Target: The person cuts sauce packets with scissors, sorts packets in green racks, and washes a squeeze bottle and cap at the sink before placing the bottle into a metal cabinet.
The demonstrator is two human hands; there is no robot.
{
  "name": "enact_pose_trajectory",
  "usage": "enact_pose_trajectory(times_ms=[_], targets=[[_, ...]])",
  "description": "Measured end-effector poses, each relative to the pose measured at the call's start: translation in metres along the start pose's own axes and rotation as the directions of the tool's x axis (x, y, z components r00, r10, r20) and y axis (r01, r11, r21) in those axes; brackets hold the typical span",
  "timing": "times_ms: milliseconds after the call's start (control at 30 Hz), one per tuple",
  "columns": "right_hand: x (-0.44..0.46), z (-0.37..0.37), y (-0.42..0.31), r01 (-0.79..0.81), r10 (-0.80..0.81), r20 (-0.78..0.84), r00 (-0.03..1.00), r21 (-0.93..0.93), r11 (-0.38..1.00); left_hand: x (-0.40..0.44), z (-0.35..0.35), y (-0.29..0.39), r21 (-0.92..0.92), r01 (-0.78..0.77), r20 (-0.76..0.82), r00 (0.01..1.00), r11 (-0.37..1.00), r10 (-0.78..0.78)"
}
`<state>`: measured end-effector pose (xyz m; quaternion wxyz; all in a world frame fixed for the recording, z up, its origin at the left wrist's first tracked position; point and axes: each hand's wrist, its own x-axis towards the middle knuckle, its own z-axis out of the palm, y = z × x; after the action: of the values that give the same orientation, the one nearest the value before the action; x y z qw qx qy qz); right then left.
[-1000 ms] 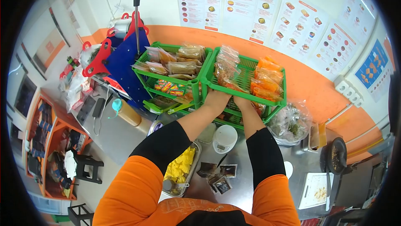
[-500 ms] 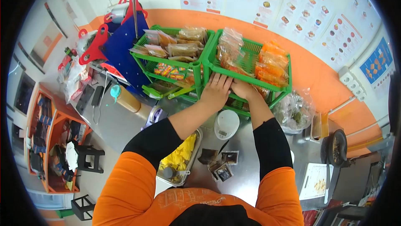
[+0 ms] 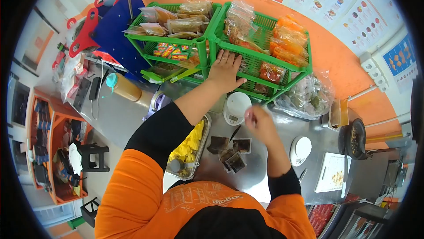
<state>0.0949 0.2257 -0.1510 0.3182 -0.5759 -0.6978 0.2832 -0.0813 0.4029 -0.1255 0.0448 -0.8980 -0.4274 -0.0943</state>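
Observation:
My left hand (image 3: pixel 226 72) is open, with its fingers spread against the lower tier of the right green basket rack (image 3: pixel 285 88). Below that rack, my right hand (image 3: pixel 260 122) hangs above the steel table with curled fingers, slightly blurred; whatever it may hold cannot be made out. It is close beside a white kitchen scale (image 3: pixel 237 105). Several small dark sachets (image 3: pixel 235 162) lie on the table in front of me, with a dark-bladed knife (image 3: pixel 235 132) by them. To their left is a metal tray (image 3: pixel 206 139) of yellow food (image 3: pixel 187 146).
Bagged foods fill the left green rack (image 3: pixel 176 40). A blue board (image 3: pixel 115 36) leans beside it. Rightward are a clear plastic bag (image 3: pixel 304 100), a second scale (image 3: pixel 301 149), a white cutting board (image 3: pixel 332 172) with a knife, and a stone mortar (image 3: pixel 353 138). A sauce bottle (image 3: pixel 126 89) stands left.
My right hand has come out of the right rack and moved down towards me, over the table. My left hand remains at the rack. The camera view has tilted down.

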Motion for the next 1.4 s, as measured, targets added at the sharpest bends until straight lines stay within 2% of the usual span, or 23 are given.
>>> enact_pose_trajectory(times_ms=[33, 133, 167, 233, 333, 400, 433, 533, 633, 733, 767, 833, 933, 1033, 1133, 1233, 1333, 1400], targets=[[-0.022, 0.012, 0.019, -0.133, 0.125, 0.166, 0.978, 0.042, 0.99, 0.0, 0.004, -0.001, 0.003, -0.013, -0.023, 1.0, 1.0, 0.013], [-0.078, 0.046, 0.046, 0.093, -0.089, 0.039, 0.995, -0.124, 0.988, 0.002, -0.004, 0.006, 0.027, 0.028, 0.007, 1.0, 0.999, -0.028], [-0.092, 0.052, 0.051, 0.031, -0.025, 0.043, 0.999, -0.134, 0.99, 0.004, -0.001, 0.007, 0.047, 0.026, -0.023, 0.999, 0.999, -0.025], [-0.109, 0.062, 0.054, -0.084, 0.092, 0.047, 0.995, -0.154, 0.985, 0.008, -0.017, 0.012, 0.076, 0.052, 0.058, 0.997, 0.996, -0.056], [-0.139, 0.073, 0.083, -0.239, 0.218, -0.153, 0.964, -0.14, 0.961, 0.013, -0.023, 0.014, 0.09, 0.059, 0.166, 0.983, 0.994, -0.074], [-0.161, 0.072, 0.077, -0.39, 0.425, -0.17, 0.889, 0.202, 0.898, 0.019, -0.029, 0.012, 0.125, 0.049, 0.245, 0.966, 0.991, -0.079], [-0.167, 0.071, 0.069, -0.438, 0.517, -0.148, 0.843, 0.367, 0.82, 0.02, -0.028, 0.011, 0.126, 0.04, 0.193, 0.979, 0.991, -0.064], [-0.178, 0.098, 0.029, -0.112, 0.17, -0.215, 0.962, 0.257, 0.96, 0.023, -0.027, 0.007, 0.121, 0.045, 0.216, 0.974, 0.992, -0.07], [-0.177, 0.113, 0.001, -0.131, 0.076, -0.225, 0.971, -0.241, 0.962, 0.022, -0.028, 0.007, 0.096, 0.051, 0.223, 0.972, 0.994, -0.072], [-0.183, 0.124, 0.0, -0.204, 0.156, -0.195, 0.968, -0.252, 0.946, 0.018, -0.022, 0.006, 0.148, 0.027, 0.137, 0.989, 0.989, -0.048], [-0.188, 0.128, -0.001, -0.293, 0.271, -0.217, 0.938, -0.077, 0.953, 0.018, -0.02, 0.005, 0.135, 0.029, 0.149, 0.988, 0.99, -0.05], [-0.197, 0.133, 0.002, -0.431, 0.488, -0.203, 0.849, 0.269, 0.861, 0.02, -0.02, 0.004, 0.105, 0.036, 0.166, 0.985, 0.994, -0.053], [-0.211, 0.142, 0.025, -0.349, 0.352, -0.122, 0.928, 0.041, 0.936, 0.019, -0.02, 0.005, 0.104, 0.034, 0.147, 0.988, 0.994, -0.049], [-0.202, 0.145, 0.008, -0.113, 0.095, -0.256, 0.962, -0.056, 0.992, 0.02, -0.019, 0.005, 0.12, 0.035, 0.151, 0.987, 0.992, -0.053], [-0.183, 0.135, -0.026, -0.164, 0.119, -0.172, 0.978, -0.281, 0.945, 0.02, -0.02, 0.005, 0.129, 0.036, 0.143, 0.988, 0.991, -0.055], [-0.189, 0.141, -0.019, -0.237, 0.218, -0.114, 0.969, -0.2, 0.951, 0.021, -0.022, 0.005, 0.108, 0.04, 0.168, 0.984, 0.993, -0.058], [-0.189, 0.135, -0.015, -0.241, 0.248, -0.073, 0.966, 0.094, 0.966, 0.021, -0.024, 0.005, 0.105, 0.036, 0.186, 0.981, 0.994, -0.055], [-0.185, 0.129, -0.024, -0.42, 0.444, 0.031, 0.896, 0.39, 0.82, 0.02, -0.023, 0.005, 0.118, 0.032, 0.174, 0.983, 0.993, -0.053]])
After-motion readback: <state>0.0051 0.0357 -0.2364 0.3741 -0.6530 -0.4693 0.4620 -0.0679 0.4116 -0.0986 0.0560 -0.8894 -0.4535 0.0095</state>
